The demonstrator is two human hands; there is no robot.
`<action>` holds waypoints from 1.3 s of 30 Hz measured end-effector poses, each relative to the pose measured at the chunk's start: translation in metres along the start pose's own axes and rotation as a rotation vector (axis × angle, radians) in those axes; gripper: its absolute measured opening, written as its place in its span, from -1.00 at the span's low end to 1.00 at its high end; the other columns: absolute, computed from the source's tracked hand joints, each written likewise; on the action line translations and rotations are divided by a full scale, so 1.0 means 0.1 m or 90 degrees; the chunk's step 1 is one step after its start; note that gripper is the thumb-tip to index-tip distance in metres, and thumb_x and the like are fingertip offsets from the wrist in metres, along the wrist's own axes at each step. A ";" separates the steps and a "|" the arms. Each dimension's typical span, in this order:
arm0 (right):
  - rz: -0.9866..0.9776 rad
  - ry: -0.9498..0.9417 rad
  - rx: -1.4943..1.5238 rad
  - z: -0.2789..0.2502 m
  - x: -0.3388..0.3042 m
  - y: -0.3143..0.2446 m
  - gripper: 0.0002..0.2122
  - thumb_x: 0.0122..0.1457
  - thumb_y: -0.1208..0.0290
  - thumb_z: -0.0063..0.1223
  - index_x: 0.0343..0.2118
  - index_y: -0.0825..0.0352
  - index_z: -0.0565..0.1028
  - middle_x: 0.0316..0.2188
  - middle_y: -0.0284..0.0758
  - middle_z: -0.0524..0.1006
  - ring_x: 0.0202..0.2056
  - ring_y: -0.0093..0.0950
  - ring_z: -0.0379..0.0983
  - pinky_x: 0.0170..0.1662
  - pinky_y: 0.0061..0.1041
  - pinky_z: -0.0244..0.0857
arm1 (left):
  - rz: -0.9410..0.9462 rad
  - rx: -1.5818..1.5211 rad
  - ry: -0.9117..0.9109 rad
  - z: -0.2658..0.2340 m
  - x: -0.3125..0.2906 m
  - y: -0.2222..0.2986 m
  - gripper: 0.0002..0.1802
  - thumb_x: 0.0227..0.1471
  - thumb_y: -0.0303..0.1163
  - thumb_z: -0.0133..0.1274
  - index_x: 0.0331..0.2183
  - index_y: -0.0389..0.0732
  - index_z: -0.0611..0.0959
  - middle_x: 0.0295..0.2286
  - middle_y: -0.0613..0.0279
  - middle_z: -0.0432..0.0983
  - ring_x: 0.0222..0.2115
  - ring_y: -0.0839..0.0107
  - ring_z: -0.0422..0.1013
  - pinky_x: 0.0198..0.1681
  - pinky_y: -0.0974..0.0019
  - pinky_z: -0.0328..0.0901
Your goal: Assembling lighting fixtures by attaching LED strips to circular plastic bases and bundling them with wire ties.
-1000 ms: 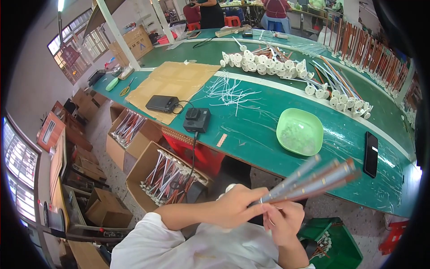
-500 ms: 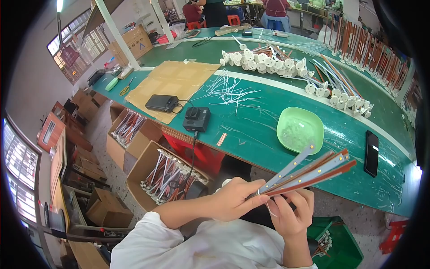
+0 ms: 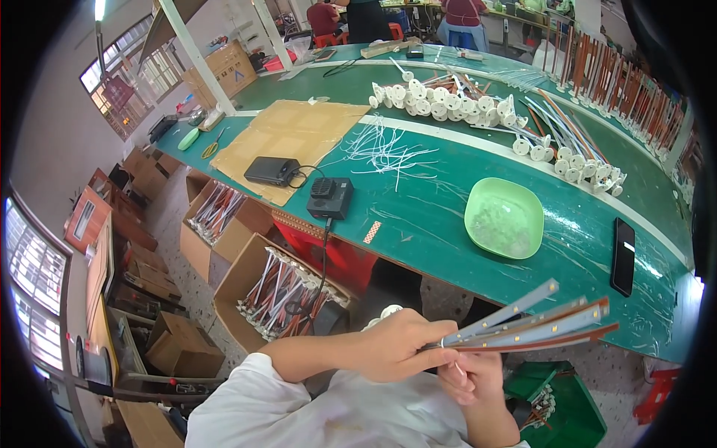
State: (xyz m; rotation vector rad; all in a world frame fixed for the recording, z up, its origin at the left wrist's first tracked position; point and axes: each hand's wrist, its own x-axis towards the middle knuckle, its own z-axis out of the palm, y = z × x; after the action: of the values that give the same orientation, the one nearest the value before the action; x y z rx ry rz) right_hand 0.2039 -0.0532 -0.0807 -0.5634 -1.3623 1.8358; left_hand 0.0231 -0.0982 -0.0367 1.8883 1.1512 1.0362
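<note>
My left hand point(image 3: 399, 345) is closed round a bundle of flat LED strips point(image 3: 532, 329). They are grey and brown with small yellow chips, and their free ends fan out to the right. A white round end piece point(image 3: 389, 310) shows behind that hand. A thin white cable tie point(image 3: 442, 343) circles the bundle where my fingers grip it. Just under the strips, my right hand point(image 3: 476, 379) has its fingers drawn together in a pinch, apparently on the tie's thin tail, which is partly hidden by the fingers.
On the green table lie a light green bowl point(image 3: 505, 219), a phone point(image 3: 623, 257), loose white ties point(image 3: 385, 153), a black device point(image 3: 330, 198) and a pile of strips with white discs point(image 3: 448, 104). Cardboard boxes point(image 3: 231, 317) and a green crate point(image 3: 582, 407) of strips stand below.
Both hands and the bundle have dropped lower, and the strips' free ends have swung down and right. My right fingers, more spread before, are now pinched together below the tie.
</note>
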 end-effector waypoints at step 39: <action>-0.664 0.034 -0.683 -0.06 0.29 -0.07 -0.80 -0.18 0.64 0.28 -0.40 0.42 0.58 -0.44 -0.29 0.57 -0.55 -0.40 0.46 -0.53 -0.56 0.33 | -0.119 -0.044 0.084 -0.03 -0.01 -0.04 -0.73 0.24 -0.28 -0.07 -0.29 -0.32 0.51 -0.72 -0.02 0.33 -0.74 0.10 0.33 -0.65 0.22 0.14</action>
State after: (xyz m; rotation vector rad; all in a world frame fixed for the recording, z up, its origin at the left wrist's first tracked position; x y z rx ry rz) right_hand 0.1930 -0.0258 -0.0731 -0.2701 -2.0028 0.1914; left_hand 0.0182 -0.0969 -0.0390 1.6451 1.3222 1.0938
